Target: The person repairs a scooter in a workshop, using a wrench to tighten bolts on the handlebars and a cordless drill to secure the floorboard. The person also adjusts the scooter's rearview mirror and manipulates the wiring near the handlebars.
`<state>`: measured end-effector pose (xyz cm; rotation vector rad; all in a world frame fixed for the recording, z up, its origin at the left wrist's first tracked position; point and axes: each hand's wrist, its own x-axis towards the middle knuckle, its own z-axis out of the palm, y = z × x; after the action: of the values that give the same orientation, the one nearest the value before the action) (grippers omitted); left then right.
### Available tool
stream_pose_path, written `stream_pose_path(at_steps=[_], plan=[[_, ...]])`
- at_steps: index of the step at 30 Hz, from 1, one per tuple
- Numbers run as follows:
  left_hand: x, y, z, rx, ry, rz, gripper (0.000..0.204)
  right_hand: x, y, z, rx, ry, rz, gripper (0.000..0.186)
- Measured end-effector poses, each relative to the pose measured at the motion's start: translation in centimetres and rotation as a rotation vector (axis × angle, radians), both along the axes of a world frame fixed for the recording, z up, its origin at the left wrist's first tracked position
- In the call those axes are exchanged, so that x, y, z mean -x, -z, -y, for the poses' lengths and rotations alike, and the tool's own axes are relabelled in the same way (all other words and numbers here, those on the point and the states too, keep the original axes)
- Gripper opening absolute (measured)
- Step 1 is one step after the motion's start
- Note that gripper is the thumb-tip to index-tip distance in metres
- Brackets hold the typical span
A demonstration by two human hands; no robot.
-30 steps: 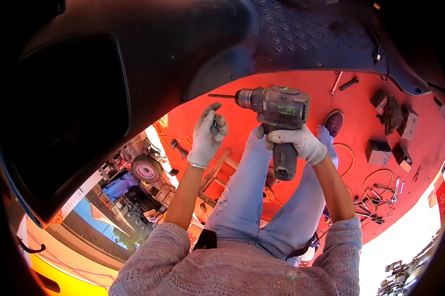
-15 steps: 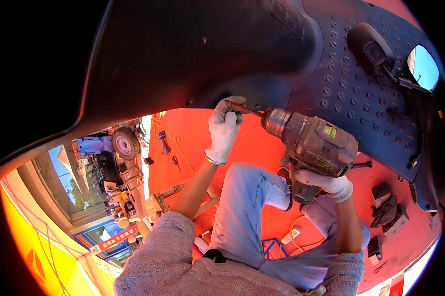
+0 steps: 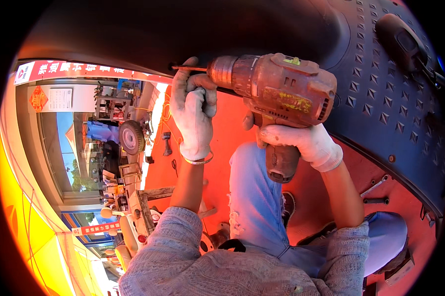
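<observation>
A dusty cordless drill [image 3: 286,93] is held level, its chuck pointing left. My gloved right hand [image 3: 313,143] is wrapped round the drill's handle. The slim drill bit [image 3: 197,68] reaches to a dark hole near the lower edge of a large black plastic panel [image 3: 133,29]. My left hand [image 3: 195,118], in a white glove, is closed around the bit just ahead of the chuck, its fingers curled. Whether the tip has entered the hole cannot be made out.
A studded black footboard [image 3: 380,93] with a mirror [image 3: 405,39] on it fills the right side. Wrenches [image 3: 375,186] and a dumbbell-shaped tool [image 3: 167,143] lie on the red floor [image 3: 222,133]. A wooden stand [image 3: 146,209] and a wheel [image 3: 132,137] are at left.
The drill and both hands have moved left and up in view, the bit now at the panel's edge. My view has shifted, with more of the left background showing.
</observation>
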<state>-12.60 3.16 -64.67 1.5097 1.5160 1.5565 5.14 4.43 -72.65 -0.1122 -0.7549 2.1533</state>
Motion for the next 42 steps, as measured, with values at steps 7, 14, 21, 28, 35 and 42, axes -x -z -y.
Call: stream_pose_path(at_steps=[7, 14, 21, 28, 35, 42], plan=[[0.4, -1.0, 0.5, 0.082, 0.012, 0.088, 0.049, 0.1, -1.9, 0.7, -0.045, 0.043, 0.019, 0.040], [1.9, -1.6, 0.8, 0.139, 0.060, 0.119, 0.041, 0.5, -2.5, 0.7, -0.256, 0.262, 0.155, 0.039], [7.4, -1.5, -1.1, 0.020, -0.194, 0.138, 0.024, -2.4, -4.7, -2.4, -0.906, 0.407, 0.581, 0.037], [8.7, -1.9, -1.5, 0.074, -0.030, 0.155, 0.019, -2.9, -5.2, -4.8, -0.831, 0.305, 0.487, 0.019], [8.3, -2.1, -1.4, 0.087, -0.016, 0.290, 0.019, -1.8, -3.7, -3.7, -0.713, 0.407, 0.316, 0.022], [7.6, -2.8, -1.3, 0.132, -0.019, 0.312, 0.020, -1.7, -4.3, -2.5, -0.673, 0.416, 0.348, 0.027]])
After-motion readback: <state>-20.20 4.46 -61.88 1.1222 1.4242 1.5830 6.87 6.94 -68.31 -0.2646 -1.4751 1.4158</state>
